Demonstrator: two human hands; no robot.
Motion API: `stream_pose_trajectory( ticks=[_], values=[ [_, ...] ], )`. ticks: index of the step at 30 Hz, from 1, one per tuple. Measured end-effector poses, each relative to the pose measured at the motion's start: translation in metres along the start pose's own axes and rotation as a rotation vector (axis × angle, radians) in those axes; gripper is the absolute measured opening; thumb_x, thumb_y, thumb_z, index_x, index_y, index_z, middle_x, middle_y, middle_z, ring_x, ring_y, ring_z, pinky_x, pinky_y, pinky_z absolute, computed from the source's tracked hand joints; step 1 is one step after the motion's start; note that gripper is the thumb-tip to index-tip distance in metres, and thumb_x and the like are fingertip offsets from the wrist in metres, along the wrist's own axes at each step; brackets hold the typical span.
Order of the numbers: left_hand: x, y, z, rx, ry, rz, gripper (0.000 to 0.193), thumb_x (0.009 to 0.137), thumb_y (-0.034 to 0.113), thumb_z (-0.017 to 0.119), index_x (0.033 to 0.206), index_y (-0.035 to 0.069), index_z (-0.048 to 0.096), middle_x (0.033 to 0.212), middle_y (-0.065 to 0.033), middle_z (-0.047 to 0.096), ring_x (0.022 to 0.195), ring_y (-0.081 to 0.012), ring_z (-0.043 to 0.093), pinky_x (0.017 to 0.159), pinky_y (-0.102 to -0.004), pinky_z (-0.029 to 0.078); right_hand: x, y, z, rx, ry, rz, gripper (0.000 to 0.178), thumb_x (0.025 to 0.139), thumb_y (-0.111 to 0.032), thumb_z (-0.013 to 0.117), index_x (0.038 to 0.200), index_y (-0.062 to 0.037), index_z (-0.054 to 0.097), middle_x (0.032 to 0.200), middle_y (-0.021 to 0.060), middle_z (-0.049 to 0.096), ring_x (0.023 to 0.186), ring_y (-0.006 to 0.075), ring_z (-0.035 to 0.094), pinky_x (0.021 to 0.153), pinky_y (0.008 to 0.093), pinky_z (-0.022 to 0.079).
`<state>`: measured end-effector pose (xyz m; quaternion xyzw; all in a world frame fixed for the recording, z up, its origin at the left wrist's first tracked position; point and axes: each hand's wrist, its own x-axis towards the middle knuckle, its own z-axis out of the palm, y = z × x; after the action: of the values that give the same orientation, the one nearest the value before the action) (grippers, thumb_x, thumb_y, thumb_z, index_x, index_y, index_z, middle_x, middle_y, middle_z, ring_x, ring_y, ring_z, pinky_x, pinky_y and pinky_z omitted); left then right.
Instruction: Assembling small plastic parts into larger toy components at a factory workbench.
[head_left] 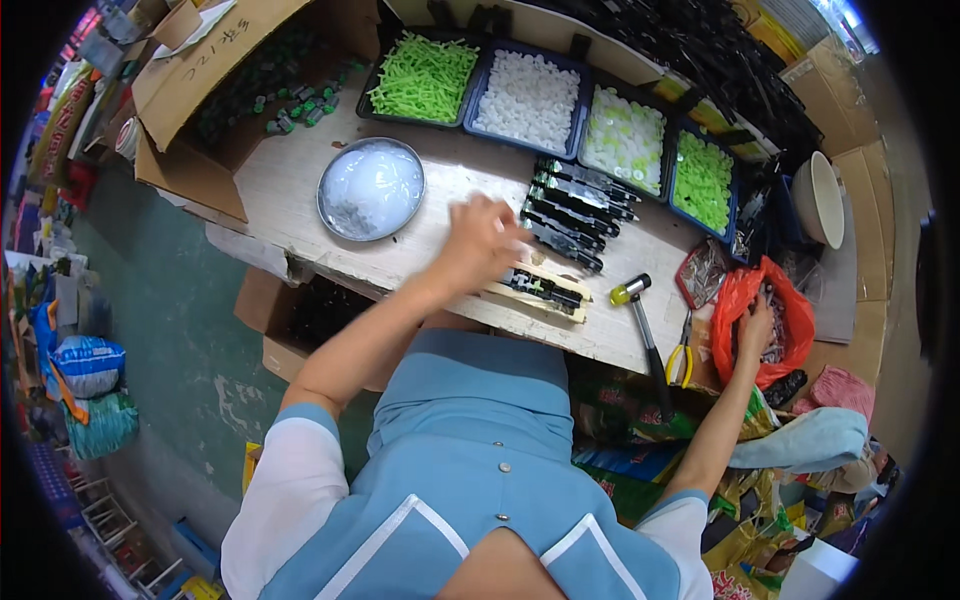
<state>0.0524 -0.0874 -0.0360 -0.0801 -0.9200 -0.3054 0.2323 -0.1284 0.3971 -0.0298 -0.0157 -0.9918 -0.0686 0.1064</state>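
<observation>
My left hand [482, 238] hovers over the work table, above one end of a pale wooden block [583, 314] that holds a black part [545, 287]. Its fingers are bent and smeared by motion; I cannot see whether anything is in them. Just beyond it lies a row of black plastic assemblies [575, 215]. My right hand [757, 325] reaches into a red plastic bag [790, 350] holding small dark metallic-looking pieces. Its fingertips are hidden among them. Between the hands lie a mallet [646, 335] with a yellow-and-black head and yellow-handled pliers [681, 360].
Trays of green strips [425, 80], white caps [527, 100], mixed pieces [624, 140] and green pieces [703, 180] line the back. A round metal dish [371, 190] holds something whitish. An open cardboard box [190, 185] stands left; a cream bowl [818, 200] is at right.
</observation>
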Motion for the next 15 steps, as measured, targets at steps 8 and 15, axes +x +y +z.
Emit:
stream_pose_trajectory(
  ticks=[8, 15],
  values=[
    [0.099, -0.156, -0.093, 0.535, 0.291, -0.37, 0.021, 0.068, 0.011, 0.064, 0.089, 0.011, 0.068, 0.085, -0.0123, 0.058, 0.086, -0.0309, 0.056, 0.074, -0.0405, 0.047, 0.001, -0.004, -0.012, 0.073, 0.105, 0.035, 0.027, 0.081, -0.018, 0.054, 0.108, -0.0119, 0.057, 0.1, 0.0153, 0.06, 0.091, 0.0336, 0.058, 0.075, 0.044, 0.045],
    [0.109, -0.179, -0.101, 0.366, 0.155, -0.343, 0.023, 0.071, 0.011, 0.065, 0.094, 0.01, 0.066, 0.082, -0.0117, 0.06, 0.076, -0.0294, 0.06, 0.068, -0.0391, 0.049, -0.007, -0.001, -0.029, 0.305, 0.134, 0.126, 0.028, 0.078, -0.015, 0.058, 0.105, -0.008, 0.057, 0.097, 0.0175, 0.062, 0.088, 0.0351, 0.059, 0.076, 0.0407, 0.045]
  ],
)
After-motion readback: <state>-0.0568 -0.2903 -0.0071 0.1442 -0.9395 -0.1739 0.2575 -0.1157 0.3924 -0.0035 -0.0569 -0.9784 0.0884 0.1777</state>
